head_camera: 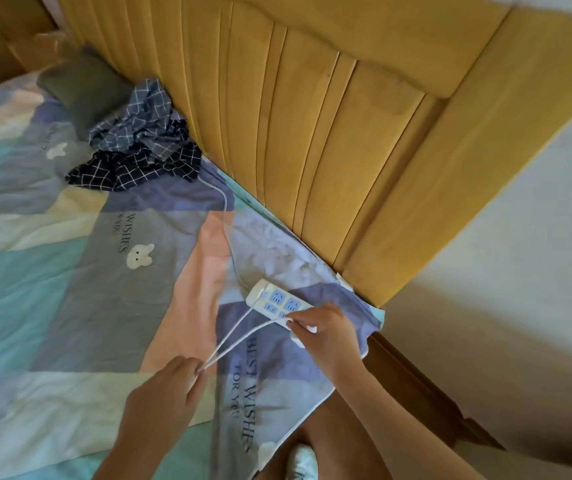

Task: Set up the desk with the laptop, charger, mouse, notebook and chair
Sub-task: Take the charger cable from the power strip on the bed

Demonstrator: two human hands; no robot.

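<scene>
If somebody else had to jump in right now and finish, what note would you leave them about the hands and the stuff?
Left hand: pinches a loop of the white cable above the bed sheet.
Right hand: grips the near end of the white power strip, which lies on the sheet near the yellow headboard.
The strip's own cord runs up the bed toward the checked cloth beside a grey pillow.
Done: the cable is in hand, nothing more that shows.
Left: the desk, laptop, mouse, notebook and chair are out of view, so all of the setup seems to remain.
</scene>
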